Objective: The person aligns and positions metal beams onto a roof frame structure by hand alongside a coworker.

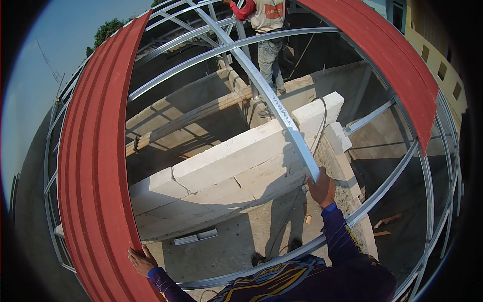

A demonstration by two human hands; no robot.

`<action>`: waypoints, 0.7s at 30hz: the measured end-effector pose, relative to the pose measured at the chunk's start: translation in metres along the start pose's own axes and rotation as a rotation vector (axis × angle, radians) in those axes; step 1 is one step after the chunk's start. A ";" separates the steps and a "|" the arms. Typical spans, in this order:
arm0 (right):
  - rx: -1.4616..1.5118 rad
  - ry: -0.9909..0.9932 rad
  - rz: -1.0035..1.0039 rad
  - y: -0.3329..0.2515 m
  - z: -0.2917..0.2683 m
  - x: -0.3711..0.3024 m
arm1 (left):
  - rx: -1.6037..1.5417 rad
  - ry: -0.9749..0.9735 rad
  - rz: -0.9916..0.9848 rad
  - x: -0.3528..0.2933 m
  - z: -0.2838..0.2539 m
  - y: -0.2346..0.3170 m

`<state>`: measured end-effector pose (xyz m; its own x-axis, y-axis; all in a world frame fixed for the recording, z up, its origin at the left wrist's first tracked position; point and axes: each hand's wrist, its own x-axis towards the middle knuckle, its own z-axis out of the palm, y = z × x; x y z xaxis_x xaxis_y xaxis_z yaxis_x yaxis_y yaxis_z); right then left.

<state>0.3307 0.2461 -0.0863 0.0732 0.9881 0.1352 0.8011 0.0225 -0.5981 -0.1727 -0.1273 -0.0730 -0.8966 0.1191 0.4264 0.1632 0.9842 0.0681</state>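
Note:
My right hand (322, 189) is closed around the near end of a long silvery metal channel (274, 103). From there the channel slants away up and to the left, crossing over a curved-looking metal batten (186, 63). At the lower left, my left hand (143, 260) lies on the edge of a red ribbed roofing sheet (95, 151), its fingers spread; it grips nothing that I can see. Below the channel runs a wall of pale blocks (226, 156), and the channel's shadow falls across it.
Ahead, a co-worker (269, 45) in a vest stands beyond the block wall, one red-sleeved arm at the metal frame. Another red sheet (372, 55) covers the right side. A batten (375, 204) passes close in front of me. A bamboo pole (201, 113) spans the gap behind the wall.

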 end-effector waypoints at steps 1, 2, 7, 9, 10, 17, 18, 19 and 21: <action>0.003 0.004 -0.006 0.001 0.000 0.000 | 0.000 0.000 0.000 0.000 0.001 0.000; 0.006 0.007 -0.014 0.000 0.000 0.000 | 0.005 0.013 0.007 -0.001 0.003 -0.001; 0.004 -0.004 -0.001 -0.008 -0.006 0.000 | -0.020 -0.003 0.000 -0.001 -0.001 0.000; 0.010 0.000 -0.007 -0.008 -0.006 0.000 | -0.027 0.028 0.017 0.000 0.002 -0.002; 0.011 0.000 -0.006 -0.008 -0.006 0.000 | -0.025 0.029 0.014 0.000 0.002 -0.002; 0.010 0.008 -0.028 -0.006 -0.005 0.000 | -0.011 0.020 -0.003 0.001 0.003 -0.002; 0.010 0.007 -0.029 -0.006 -0.005 0.000 | -0.012 0.030 0.001 0.001 0.004 -0.002; 0.002 0.006 -0.023 -0.006 -0.005 0.000 | -0.011 0.030 0.000 0.000 0.004 -0.002; -0.008 0.003 -0.016 -0.006 -0.005 0.000 | -0.050 0.007 -0.012 -0.001 -0.002 0.002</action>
<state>0.3285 0.2456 -0.0790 0.0619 0.9871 0.1473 0.8067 0.0374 -0.5898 -0.1707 -0.1255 -0.0717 -0.8960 0.1061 0.4312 0.1729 0.9778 0.1186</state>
